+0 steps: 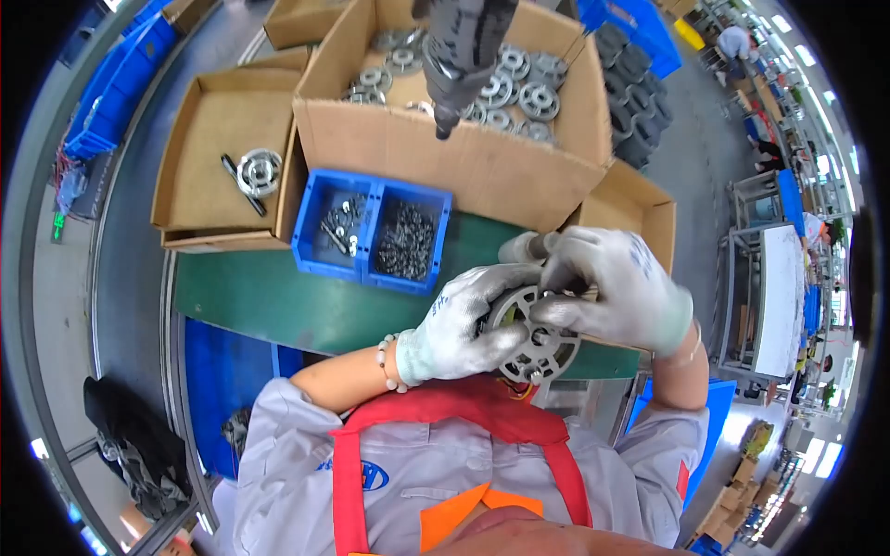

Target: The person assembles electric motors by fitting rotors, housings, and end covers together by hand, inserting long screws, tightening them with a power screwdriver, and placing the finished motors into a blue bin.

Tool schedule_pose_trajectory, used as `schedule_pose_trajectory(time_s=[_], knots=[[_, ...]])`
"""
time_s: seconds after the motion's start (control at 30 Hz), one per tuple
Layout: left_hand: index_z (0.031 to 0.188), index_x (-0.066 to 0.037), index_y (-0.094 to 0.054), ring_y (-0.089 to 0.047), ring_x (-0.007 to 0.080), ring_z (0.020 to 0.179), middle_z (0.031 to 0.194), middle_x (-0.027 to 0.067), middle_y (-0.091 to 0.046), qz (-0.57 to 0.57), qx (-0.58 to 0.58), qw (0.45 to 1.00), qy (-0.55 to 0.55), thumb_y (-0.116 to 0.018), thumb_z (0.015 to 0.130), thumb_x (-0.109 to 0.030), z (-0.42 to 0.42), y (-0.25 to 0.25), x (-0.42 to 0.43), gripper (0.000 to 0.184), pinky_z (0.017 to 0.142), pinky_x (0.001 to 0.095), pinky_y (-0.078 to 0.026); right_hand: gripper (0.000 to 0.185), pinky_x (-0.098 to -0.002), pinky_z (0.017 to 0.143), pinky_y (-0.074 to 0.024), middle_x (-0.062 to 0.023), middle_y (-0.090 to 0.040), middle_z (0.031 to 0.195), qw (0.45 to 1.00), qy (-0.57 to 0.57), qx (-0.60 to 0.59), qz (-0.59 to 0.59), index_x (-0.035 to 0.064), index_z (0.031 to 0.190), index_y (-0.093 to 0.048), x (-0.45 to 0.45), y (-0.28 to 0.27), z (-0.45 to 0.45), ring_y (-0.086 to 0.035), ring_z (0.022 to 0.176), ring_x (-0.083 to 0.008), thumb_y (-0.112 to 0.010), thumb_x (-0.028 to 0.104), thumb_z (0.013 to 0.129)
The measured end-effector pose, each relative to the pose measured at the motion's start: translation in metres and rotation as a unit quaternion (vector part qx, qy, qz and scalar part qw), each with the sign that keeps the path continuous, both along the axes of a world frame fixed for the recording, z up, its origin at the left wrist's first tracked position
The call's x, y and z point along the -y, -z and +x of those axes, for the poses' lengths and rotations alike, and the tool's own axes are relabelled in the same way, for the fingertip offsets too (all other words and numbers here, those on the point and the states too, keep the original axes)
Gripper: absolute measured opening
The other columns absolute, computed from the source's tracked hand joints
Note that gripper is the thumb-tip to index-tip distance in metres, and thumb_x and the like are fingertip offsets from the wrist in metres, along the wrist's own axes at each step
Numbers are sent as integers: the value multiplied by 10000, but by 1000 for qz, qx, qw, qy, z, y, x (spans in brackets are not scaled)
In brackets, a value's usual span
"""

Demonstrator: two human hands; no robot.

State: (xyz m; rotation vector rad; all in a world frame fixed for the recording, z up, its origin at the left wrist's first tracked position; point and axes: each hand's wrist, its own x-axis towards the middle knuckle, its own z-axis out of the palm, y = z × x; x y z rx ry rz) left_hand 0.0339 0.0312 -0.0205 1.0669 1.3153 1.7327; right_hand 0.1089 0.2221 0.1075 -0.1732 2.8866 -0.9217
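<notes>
My left hand point(473, 324), in a grey-white work glove, is closed around the left rim of a round metal flange point(547, 360) with spoke-like openings. The flange is held tilted in front of my chest, above the table's near edge. My right hand point(616, 287), gloved the same way, is over the flange's upper right side. Its thumb and fingers are pinched close to the metal, and whatever lies between them is hidden. Just behind the hands is a grey cylindrical piece point(521, 247), partly covered by the right fingers.
A blue two-part bin point(363, 274) of screws and small hardware stands on the green table point(241, 295). Behind it, a cardboard box point(445, 162) contains several metal flanges. A power screwdriver point(462, 56) hangs above. The left tray point(209, 120) holds one flange and a black marker point(243, 185).
</notes>
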Motion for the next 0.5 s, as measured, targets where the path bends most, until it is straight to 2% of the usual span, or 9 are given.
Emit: schedule_pose_trajectory(time_s=[0.07,0.1,0.13,0.2,0.23,0.33,0.4,0.43,0.5], knots=[[1288,34,-539,-588,375,1179,1251,235,-611,10,6,1000,8,-634,845,-233,-1,-4,-4,526,1004,439,-465,366,-341,743,-533,-108,-692,884,996,70,-50,-3,26,951,-688,-13,-13,-20,-675,813,-204,-802,290,723],[1282,38,-543,-572,362,1223,1288,236,-598,2,29,1000,11,-615,860,-238,0,-4,-6,510,1035,434,-451,425,-325,792,-537,-114,-709,947,968,191,-80,-141,2,1050,-684,-13,-11,-40,-674,863,-178,-780,285,748],[1288,44,-541,-544,331,1272,1327,221,-585,40,38,998,16,-561,898,-242,1,-4,-6,484,1068,415,-427,514,-315,847,-535,-112,-706,1040,942,226,-223,-106,-8,1166,-641,-10,-13,-65,-670,948,-181,-769,290,768],[1290,41,-545,-578,316,1222,1300,206,-603,22,46,999,1,-500,925,-208,5,-11,-5,445,1046,399,-443,657,-320,933,-516,-134,-665,1168,931,134,-267,-207,-26,1268,-552,-8,0,-110,-648,1081,-209,-789,340,777],[1282,41,-552,-599,308,1191,1273,203,-620,32,52,998,-8,-486,928,-190,7,-10,-6,428,1032,395,-455,624,-342,911,-524,-151,-671,1114,938,167,-206,-223,-25,1224,-564,-11,15,-135,-655,1023,-213,-813,332,777],[1215,63,-593,-669,272,1023,1106,193,-692,28,-51,996,-74,-472,925,-152,5,-9,-7,381,937,366,-510,514,-300,768,-544,-118,-675,976,916,140,-211,-310,-9,1151,-579,15,0,-144,-648,841,-156,-819,272,794],[1214,60,-595,-667,251,997,1084,192,-691,52,-16,996,-70,-465,928,-165,7,-1,-10,387,913,352,-517,405,-255,665,-539,-64,-667,889,900,106,-181,-383,-2,1065,-598,16,-2,-125,-638,732,-120,-810,229,807],[1219,55,-594,-665,239,990,1079,187,-690,62,-8,996,-64,-463,928,-170,7,-2,-9,391,908,349,-518,333,-280,684,-564,-65,-685,896,906,91,-233,-341,6,1038,-612,23,-20,-101,-669,767,-117,-789,167,806],[1227,59,-590,-661,213,974,1073,176,-689,32,87,995,-42,-464,932,-188,11,-6,-9,405,895,332,-519,206,-244,563,-525,12,-564,653,931,44,-158,-325,-19,1014,-644,25,-42,-49,-547,538,-72,-661,171,934]])
